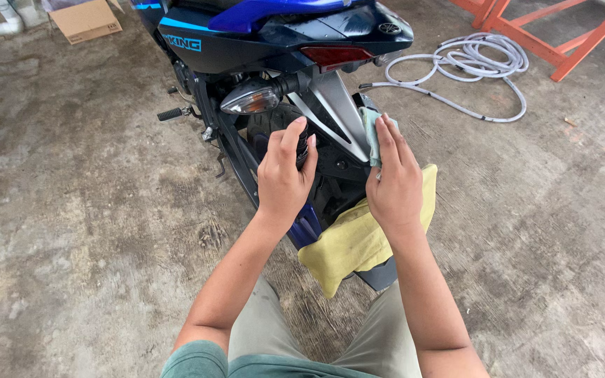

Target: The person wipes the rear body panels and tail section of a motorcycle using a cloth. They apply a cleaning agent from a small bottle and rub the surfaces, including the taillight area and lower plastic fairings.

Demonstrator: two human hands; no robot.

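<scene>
We hold a small dark bottle (302, 145) in our left hand (283, 180), fingers wrapped round its body and the forefinger laid over its top; the hand hides most of it. It sits upright just behind the rear wheel (269, 126) of the motorcycle (260, 31), under the amber turn signal (250, 98).

Our right hand (393, 183) is closed on a pale green cloth (371, 133), pinched between thumb and fingers, only its upper edge showing above the fingertips. The cloth is near the silver fender strut (337, 112), whether touching it we cannot tell. The two hands are near each other but apart, with the dark inner fender showing between them.

Below the right wrist a yellow cloth (351, 241) drapes over the lower mudguard (381, 274), its edge hanging down toward our knees. The red tail light (336, 56) sits above both hands.

To the left, the foot peg (171, 113) juts out over the bare concrete floor (71, 210), which runs wide and open on that side. To the right the floor is also open up to a coiled white hose (477, 63), well apart from us, with an orange frame (561, 42) beyond it. A cardboard box (87, 21) lies at the far left edge.
</scene>
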